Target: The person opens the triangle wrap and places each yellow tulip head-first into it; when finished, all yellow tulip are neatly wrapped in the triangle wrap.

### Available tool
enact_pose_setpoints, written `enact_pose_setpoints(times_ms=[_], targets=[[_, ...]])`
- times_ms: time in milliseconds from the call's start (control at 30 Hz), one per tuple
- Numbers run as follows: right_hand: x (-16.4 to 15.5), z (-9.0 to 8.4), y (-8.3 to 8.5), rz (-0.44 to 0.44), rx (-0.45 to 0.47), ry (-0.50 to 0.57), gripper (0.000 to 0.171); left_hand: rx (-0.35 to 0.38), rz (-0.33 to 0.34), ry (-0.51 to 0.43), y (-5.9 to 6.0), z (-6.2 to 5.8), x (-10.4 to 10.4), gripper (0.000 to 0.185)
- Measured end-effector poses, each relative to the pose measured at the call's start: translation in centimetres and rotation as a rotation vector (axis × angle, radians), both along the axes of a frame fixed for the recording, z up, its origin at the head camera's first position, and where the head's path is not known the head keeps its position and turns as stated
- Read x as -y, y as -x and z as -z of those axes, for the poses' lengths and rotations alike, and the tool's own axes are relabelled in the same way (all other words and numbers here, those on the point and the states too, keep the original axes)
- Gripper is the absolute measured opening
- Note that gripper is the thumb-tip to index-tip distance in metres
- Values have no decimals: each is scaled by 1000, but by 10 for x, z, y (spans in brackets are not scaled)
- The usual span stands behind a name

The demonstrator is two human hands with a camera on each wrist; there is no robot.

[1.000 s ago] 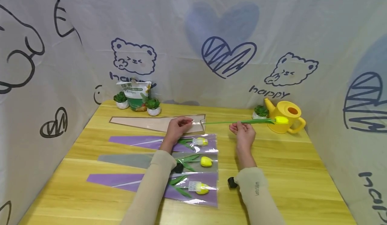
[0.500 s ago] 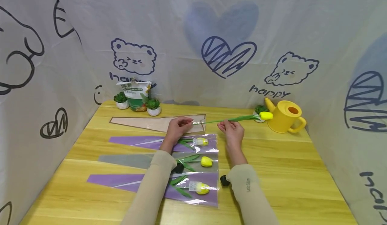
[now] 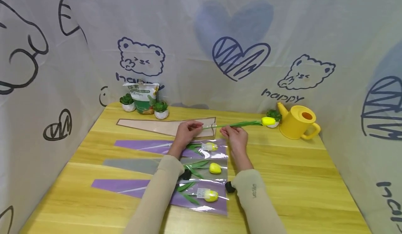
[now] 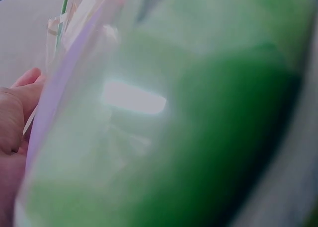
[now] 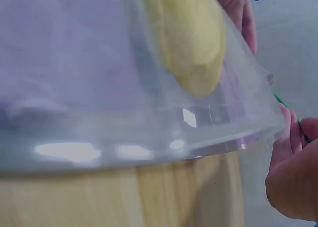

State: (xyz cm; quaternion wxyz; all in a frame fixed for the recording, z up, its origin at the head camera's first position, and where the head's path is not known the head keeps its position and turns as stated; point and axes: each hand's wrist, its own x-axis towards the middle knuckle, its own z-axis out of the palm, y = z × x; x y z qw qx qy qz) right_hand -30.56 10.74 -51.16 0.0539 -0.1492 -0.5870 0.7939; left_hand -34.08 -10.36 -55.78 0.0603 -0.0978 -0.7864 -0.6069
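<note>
A yellow artificial tulip points right at the back of the table, its green stem entering a pale, brown-edged flower sleeve. My right hand pinches the stem just outside the sleeve's wide end. At that end my left hand holds the sleeve between thumb and fingers. In the left wrist view, a blurred green leaf under clear film covers most of the frame, with the left hand at the edge. The right wrist view has the right hand with a bit of green stem.
Nearer me lie a purple sleeve, a grey one and another purple one, each with a yellow tulip. Behind stand a green-white bag, small potted succulents and a yellow watering can.
The right hand has moved left with the tulip, sliding its stem further into the pale sleeve. The left hand stays at the sleeve's wide end.
</note>
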Motion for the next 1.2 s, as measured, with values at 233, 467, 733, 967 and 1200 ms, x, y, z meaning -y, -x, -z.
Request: enact_pose_setpoints(times_ms=[233, 467, 733, 967, 1200], targets=[[5, 2, 4, -56, -21, 5, 31, -29, -5, 60, 2, -8, -4, 16], [8, 1, 6, -78, 5, -90, 27, -68, 5, 90, 1, -13, -9, 15], [6, 5, 7, -82, 43, -262, 28, -90, 17, 106, -2, -16, -19, 15], [4, 7, 7, -54, 52, -226, 31, -75, 12, 78, -3, -12, -21, 15], [2, 10, 5, 40, 43, -142, 28, -53, 5, 59, -5, -10, -23, 15]])
